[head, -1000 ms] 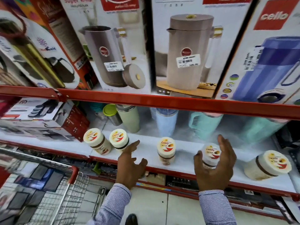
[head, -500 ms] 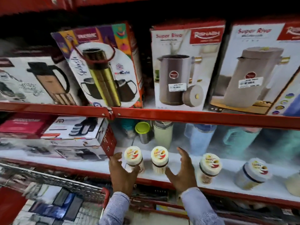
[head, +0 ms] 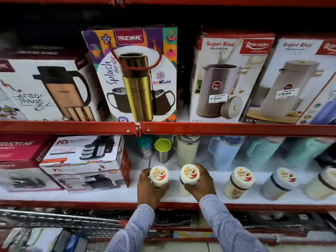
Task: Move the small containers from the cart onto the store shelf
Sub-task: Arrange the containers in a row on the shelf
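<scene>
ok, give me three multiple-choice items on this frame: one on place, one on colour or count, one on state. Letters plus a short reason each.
1. Where do the two jars in the hands sit?
A. in the cart
B. on the lower shelf
C. on the top shelf

2. What colour is the lid of the steel cup behind them?
A. green
B. red
C. black

3. What are the hands doing?
A. both empty
B. one holds a box
C. each grips a jar

Answers: B, the left jar and right jar rest on the white lower shelf. A, the steel cup has a lime green lid. C, the left hand and right hand each wrap a jar.
</scene>
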The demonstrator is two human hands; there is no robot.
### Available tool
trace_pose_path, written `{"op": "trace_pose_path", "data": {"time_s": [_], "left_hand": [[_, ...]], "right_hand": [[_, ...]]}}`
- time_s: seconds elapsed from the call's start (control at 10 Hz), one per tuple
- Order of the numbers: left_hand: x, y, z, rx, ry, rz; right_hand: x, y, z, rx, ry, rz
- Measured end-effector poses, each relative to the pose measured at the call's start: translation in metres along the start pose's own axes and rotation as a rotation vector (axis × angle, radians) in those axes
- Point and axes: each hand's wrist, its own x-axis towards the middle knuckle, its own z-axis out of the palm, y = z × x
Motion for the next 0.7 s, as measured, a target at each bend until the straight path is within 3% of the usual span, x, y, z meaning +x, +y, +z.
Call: {"op": "trace_pose_path", "data": {"time_s": [0.3,0.7], "left_hand": [[0.005,0.008,-0.016,-0.025,-0.107,0.013],[-0.012,0.023,-0.022,0.111,-0.103,0.023]], "right_hand": [[-0.004,-0.009,0.004,-0.072,0.07,0.069],[-0.004,-0.026,-0.019,-0.143,-0.069,0.078]]}}
